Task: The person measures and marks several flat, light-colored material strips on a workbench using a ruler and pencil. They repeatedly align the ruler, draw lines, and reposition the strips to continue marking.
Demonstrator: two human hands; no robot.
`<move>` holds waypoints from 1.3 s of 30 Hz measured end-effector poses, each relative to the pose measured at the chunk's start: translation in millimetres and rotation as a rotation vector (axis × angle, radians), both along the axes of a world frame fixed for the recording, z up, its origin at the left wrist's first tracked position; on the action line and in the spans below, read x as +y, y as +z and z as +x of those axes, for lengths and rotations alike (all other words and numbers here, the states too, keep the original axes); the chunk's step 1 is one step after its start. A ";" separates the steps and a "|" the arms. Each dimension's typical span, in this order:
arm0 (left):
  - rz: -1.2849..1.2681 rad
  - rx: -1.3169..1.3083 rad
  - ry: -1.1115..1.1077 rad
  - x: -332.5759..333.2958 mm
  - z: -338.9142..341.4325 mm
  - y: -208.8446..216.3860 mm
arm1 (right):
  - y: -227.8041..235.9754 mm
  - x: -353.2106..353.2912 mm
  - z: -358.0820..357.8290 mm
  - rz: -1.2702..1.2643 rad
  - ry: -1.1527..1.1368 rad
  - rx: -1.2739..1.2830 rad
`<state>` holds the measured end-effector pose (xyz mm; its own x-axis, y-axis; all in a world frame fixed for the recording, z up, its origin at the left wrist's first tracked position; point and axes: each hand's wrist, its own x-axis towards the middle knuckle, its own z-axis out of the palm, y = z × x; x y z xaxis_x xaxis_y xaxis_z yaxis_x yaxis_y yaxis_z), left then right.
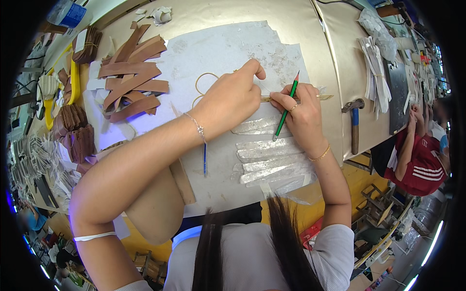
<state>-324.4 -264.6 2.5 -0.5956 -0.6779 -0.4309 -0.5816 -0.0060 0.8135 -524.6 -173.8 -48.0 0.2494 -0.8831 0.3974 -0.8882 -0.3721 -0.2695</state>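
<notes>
My right hand point(303, 109) is closed, with a green pencil point(286, 111) slanting between its fingers, dark tip up. Its thumb and fingertip press at one end of a narrow yellowish strip like a ruler point(326, 97), which runs under the hand. My left hand point(235, 97) is curled just left of it, forefinger bent; what its fingers hold, if anything, is hidden. A thin tan loop point(198, 80) shows beside the left hand. Below both hands lie several shiny, translucent pale strips point(264, 155) on a grey sheet point(218, 46). A blue pen point(205, 160) lies under my left wrist.
Brown strips point(133, 72) are heaped at the left, near tied brown bundles point(75, 128) and a yellow tray point(75, 80). A hammer point(355, 128) and pale bundled strips point(376, 77) lie at the right. A person in a red shirt point(417, 165) works beyond.
</notes>
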 end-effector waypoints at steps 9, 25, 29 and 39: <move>-0.095 0.040 0.030 -0.2 0.5 -12.0 | 0.6 3.7 -3.0 0.033 0.040 0.005; 0.037 -0.050 -0.012 -2.2 -0.9 -9.6 | 4.2 3.8 2.7 0.092 0.089 0.004; 0.010 -0.055 -0.019 -1.7 -0.7 -11.5 | 38.2 13.8 -5.3 0.204 0.022 -0.159; 0.001 0.028 0.033 -0.4 -1.2 -13.4 | 38.4 46.8 12.7 0.623 0.255 -0.223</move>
<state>-325.6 -265.0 -10.8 -0.5849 -0.6968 -0.4152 -0.5583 -0.0255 0.8292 -512.0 -127.0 -9.6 0.4505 -0.8875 -0.0968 -0.6924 -0.2789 -0.6654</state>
